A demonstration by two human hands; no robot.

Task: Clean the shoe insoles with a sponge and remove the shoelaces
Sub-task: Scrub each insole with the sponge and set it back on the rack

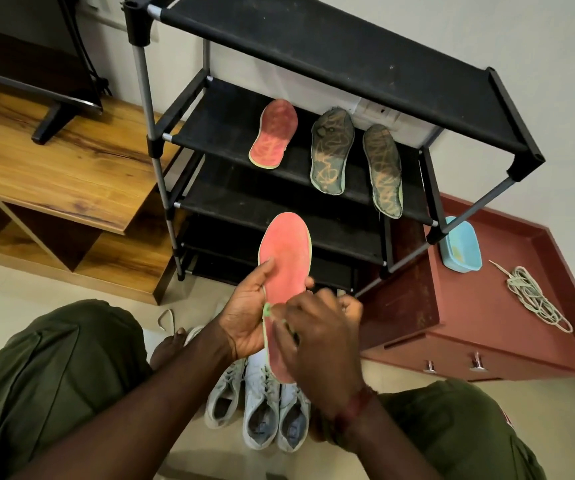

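Gripping the insole [286,258], the left hand [244,317] may let it buckle — if the right hand [317,337], pinching a green sponge [267,310], presses hard.

Soft, even indoor light, fairly bright, with no hard shadows; the pale wall [538,64] reads flat. A mild sheen lies on the wooden unit [54,161] at the left edge. Between the lower shelves of the rack [331,53] it goes dim. Wide-angle distortion bows the rack's posts and tilts the red cabinet [469,306] at the right edge. The right hand [317,337] is slightly smeared; fine detail is soft overall.
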